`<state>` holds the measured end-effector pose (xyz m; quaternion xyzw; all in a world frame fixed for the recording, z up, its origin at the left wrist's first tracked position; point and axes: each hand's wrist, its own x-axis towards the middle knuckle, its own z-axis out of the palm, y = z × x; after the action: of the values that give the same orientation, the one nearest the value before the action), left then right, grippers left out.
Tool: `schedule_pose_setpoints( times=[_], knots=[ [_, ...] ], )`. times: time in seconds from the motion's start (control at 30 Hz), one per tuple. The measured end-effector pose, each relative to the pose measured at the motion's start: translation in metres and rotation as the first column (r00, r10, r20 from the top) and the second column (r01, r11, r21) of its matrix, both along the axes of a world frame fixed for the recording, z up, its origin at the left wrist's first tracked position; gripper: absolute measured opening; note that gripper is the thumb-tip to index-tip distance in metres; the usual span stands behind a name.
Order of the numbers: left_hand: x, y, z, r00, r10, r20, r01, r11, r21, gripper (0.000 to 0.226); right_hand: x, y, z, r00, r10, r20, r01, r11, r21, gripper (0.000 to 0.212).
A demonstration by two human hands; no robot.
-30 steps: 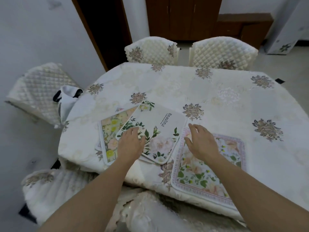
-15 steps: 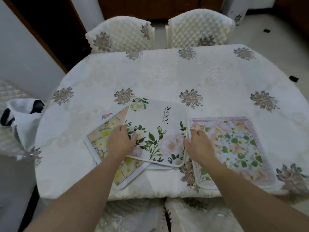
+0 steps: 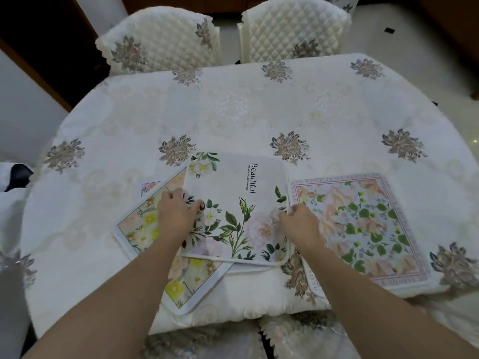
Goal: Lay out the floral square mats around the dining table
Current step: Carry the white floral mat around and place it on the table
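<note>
Clamped between both hands: white mat (image 3: 233, 208), a thin, flexible square with rounded corners, piped white edging, printed green stems, pale pink roses and the word "Beautiful". Pinched at its left edge by the left hand (image 3: 176, 216), thumb on top, fingers curled at the border. Gripped at its right edge by the right hand (image 3: 302, 224), fingers folded round the piping. Lying flat between the hands and overlapping the yellow-flower mat (image 3: 143, 229), found under and outside the left hand: set diagonally, same rounded square form, white binding, smooth printed face. Just beyond the left hand's fingertips, only a corner of a further mat (image 3: 149, 186), pink line border, tucked beneath. Just outside the right hand, close against the white mat's edge: pink-bordered mat (image 3: 363, 229), square, lettered frame, peach blooms, green leaves, near corner bending down over the rim. Beneath everything, rounded surface (image 3: 233, 112) under a cream embossed cloth with embroidered grey-brown flower clusters. Well past both hands, quilted chair (image 3: 160, 40) and second chair (image 3: 293, 29), cream diamond-stitched covers.
</note>
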<state>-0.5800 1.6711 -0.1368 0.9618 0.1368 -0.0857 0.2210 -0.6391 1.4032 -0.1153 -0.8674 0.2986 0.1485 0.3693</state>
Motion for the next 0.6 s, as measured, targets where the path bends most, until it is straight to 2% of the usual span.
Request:
schedule_pose_setpoints(
  times=[0.07,0.17,0.27,0.37,0.4,0.6],
  knots=[
    [0.003,0.003,0.001,0.999,0.032,-0.006,-0.033,0.999,-0.042,0.055,0.004,-0.002,0.003,0.997,-0.079,-0.006,0.079,0.994,0.078,0.037],
    [0.007,0.012,0.000,0.999,0.035,0.015,-0.033,0.990,-0.140,0.041,0.010,-0.008,-0.002,0.991,-0.135,0.000,0.132,0.975,0.177,0.020],
    [0.009,0.017,0.000,0.999,0.052,0.012,-0.047,0.963,-0.267,0.030,0.015,-0.004,-0.006,0.988,-0.156,0.004,0.148,0.945,0.292,0.018],
    [0.003,0.017,0.004,0.999,0.041,0.003,-0.039,0.951,-0.307,0.025,0.022,0.002,-0.013,0.992,-0.125,0.032,0.106,0.932,0.346,0.052],
    [-0.001,0.017,0.007,0.999,0.033,0.009,-0.029,0.949,-0.315,0.023,0.023,0.002,-0.016,0.993,-0.115,0.042,0.092,0.930,0.357,0.056],
    [-0.016,0.014,0.032,0.995,0.079,0.060,-0.054,0.937,-0.344,0.026,0.024,-0.002,0.012,0.982,-0.054,0.179,-0.018,0.925,0.379,0.031]
  ],
)
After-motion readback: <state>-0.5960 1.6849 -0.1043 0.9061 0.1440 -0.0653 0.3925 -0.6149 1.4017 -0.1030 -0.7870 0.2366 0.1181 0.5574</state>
